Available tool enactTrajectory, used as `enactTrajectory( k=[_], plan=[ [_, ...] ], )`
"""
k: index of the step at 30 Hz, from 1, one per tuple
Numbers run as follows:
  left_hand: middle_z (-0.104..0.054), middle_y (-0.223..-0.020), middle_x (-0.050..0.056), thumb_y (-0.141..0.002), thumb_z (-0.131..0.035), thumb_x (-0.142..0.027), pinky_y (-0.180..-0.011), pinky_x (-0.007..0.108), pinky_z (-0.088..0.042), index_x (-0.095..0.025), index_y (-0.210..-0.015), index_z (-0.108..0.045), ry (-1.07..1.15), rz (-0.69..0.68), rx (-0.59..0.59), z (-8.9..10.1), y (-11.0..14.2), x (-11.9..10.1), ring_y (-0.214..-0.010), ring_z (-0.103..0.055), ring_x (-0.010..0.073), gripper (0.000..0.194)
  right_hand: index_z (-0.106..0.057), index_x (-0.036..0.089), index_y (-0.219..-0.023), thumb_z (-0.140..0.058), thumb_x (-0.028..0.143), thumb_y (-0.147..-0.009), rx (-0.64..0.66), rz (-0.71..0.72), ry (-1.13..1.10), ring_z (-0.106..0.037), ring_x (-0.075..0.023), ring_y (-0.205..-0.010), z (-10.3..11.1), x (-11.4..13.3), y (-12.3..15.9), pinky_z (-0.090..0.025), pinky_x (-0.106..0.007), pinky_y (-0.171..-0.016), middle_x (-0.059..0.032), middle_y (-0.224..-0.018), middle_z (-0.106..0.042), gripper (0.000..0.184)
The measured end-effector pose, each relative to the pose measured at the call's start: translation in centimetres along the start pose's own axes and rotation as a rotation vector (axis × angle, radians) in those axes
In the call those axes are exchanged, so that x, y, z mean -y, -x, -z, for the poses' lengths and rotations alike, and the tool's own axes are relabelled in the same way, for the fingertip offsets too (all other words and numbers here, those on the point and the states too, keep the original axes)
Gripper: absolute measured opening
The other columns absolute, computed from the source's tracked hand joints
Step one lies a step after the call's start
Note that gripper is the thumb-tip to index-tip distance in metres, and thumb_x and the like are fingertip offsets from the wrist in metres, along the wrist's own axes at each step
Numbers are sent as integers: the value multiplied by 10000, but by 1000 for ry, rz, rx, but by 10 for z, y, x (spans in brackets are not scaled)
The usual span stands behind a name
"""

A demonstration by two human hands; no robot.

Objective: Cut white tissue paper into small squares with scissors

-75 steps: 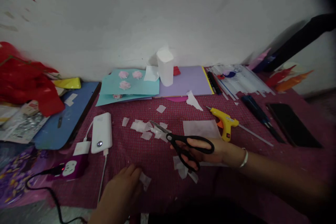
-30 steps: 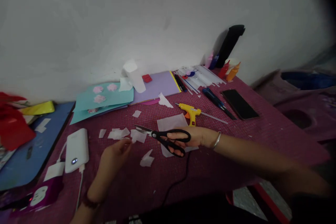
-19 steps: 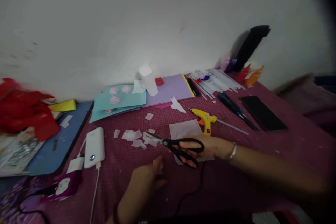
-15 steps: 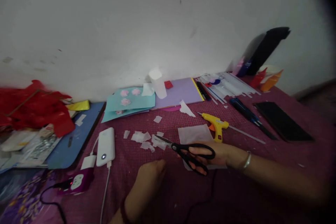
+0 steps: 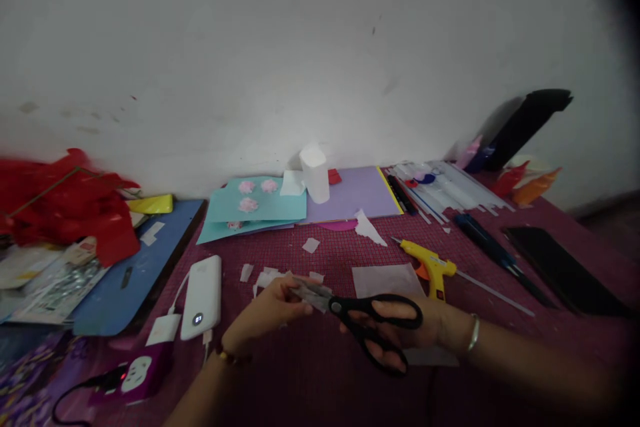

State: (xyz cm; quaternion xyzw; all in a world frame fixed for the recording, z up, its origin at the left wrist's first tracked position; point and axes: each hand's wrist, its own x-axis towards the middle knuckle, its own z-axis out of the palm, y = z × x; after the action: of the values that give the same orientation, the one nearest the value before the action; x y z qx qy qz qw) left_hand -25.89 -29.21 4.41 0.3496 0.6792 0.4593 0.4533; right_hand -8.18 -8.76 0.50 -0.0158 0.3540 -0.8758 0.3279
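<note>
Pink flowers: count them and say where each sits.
4 visible: back-left flower, back-right flower and front flower on the upper teal sheet; partly covered flower under its front edge. More may be hidden underneath.

Laid out around the glue gun on the table.
Just left of the gun, a paper sheet, partly hidden by the right hand; farther left, scissors in that hand, blades at the left hand, then paper scraps, a power bank and, outermost, a board. Behind it leftward, a folder beneath a paper cylinder, next to a card with flowers on top. Behind it rightward, sticks, then bottles. Right of it, a phone.
</note>
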Motion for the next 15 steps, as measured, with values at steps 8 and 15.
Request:
enactTrajectory(
  k=[8, 15],
  plan=[
    [-663, -714, 30, -781, -571, -373, -612, 256, -435, -156, -737, -663, -316, 27, -118, 35, 6, 9, -646, -566, 141, 240, -455, 108, -1275, -561, 712, -712, 24, 65, -95, -561, -132, -560, -1, -6, 19, -421, -257, -542, -49, -779, -604, 833],
    [-704, -768, 77, -869, -458, -281, -625, 310, -422, -143, -1410, -329, -1081, 246, -432, 49, -1, 5, -726, -663, 237, 573, -505, 161, -1146, -536, 808, -587, -192, 139, -72, -559, -157, -563, -1, -40, 60, -427, -286, -555, -54, -754, -588, 856]
  ],
)
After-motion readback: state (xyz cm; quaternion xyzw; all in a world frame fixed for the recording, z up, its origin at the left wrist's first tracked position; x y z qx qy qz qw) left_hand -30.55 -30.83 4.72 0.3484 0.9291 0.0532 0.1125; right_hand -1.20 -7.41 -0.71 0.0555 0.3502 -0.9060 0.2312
